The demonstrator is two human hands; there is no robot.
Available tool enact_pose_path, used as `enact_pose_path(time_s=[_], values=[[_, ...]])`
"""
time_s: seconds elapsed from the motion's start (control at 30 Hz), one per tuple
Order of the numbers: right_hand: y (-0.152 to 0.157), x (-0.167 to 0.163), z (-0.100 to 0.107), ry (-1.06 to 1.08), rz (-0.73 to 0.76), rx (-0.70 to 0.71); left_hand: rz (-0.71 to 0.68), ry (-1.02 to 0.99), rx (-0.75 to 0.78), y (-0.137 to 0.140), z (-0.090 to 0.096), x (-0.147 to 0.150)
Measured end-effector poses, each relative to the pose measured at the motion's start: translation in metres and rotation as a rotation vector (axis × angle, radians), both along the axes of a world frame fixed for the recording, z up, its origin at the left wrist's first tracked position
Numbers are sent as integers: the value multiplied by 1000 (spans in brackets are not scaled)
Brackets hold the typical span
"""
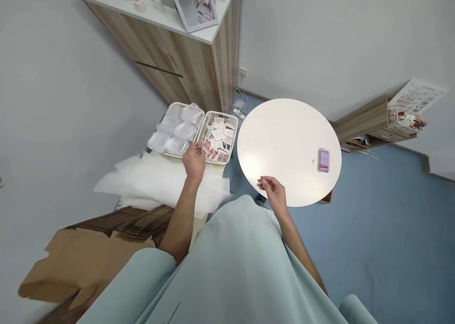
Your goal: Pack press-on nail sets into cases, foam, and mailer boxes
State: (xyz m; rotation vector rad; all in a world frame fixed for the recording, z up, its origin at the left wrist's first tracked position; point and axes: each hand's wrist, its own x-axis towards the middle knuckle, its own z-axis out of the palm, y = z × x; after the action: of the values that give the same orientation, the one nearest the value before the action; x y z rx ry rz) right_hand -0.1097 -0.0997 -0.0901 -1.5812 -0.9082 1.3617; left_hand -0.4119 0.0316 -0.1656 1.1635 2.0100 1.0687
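My left hand (194,163) reaches over the near part of two white plastic baskets, its fingers slightly bent and apart. Nothing is visible in it. Close to its fingertips is the right-hand basket (227,115), full of small flat packets (217,135), some with red, pink or dark pieces showing. Beside it, the left-hand basket (201,109) holds several clear plastic boxes (175,129). My right hand (275,193) hovers at the near edge of a round white table (284,143), fingers loosely curled and apart, with nothing seen in them.
A blurred purple item (323,161) lies on the table's right side. White sheet material (152,179) and folded brown cardboard (95,248) are at my left. A wooden cabinet (185,63) stands behind the baskets, with a picture frame (197,6) on top. At right is a low shelf (366,120).
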Motion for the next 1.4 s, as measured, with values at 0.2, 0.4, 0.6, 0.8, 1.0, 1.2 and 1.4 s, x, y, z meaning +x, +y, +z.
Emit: enact_pose_path(time_s=[0.2,0.4,0.6,0.8,1.0,1.2,1.4], values=[[22,26,-2,48,117,41,44,-321,78,-25,43,46],[57,67,-37,-11,132,6,30,-471,-31,-35,43,110],[56,113,-43,128,115,-93,-149,-657,-229,-54,37,175],[43,141,-29,113,146,-72,-383,-684,-342,-53,48,213],[23,151,-20,135,150,-92,-413,-768,-389,-44,56,237],[2,146,6,190,46,-60,-487,-981,-375,-46,70,249],[1,143,24,326,58,-76,-740,-1177,-356,-50,95,250]])
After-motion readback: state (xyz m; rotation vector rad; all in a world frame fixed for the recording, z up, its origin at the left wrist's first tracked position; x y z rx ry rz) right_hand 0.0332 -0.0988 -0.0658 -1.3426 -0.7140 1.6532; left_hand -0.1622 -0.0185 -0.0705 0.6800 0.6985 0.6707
